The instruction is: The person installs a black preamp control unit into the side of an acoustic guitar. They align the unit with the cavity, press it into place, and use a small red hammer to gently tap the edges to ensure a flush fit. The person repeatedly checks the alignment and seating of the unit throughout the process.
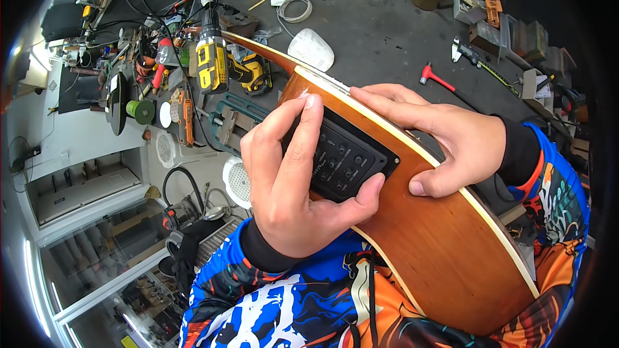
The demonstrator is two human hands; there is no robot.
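An acoustic guitar with a brown wooden side and cream binding lies on its edge across my lap, its neck pointing to the far left. Set in that side is a black preamp panel with several small knobs and a screw at its corner. My left hand spans the panel: the thumb presses near its close right corner, and the index and middle fingertips rest at its far end. That palm hides part of the panel. My right hand grips the guitar's body, thumb on the side and fingers over the far binding.
A yellow cordless drill stands beyond the guitar's neck among cables and tools. Farther right on the dark bench lie a red-headed hammer, a caliper and small boxes. A white rounded piece sits near the guitar.
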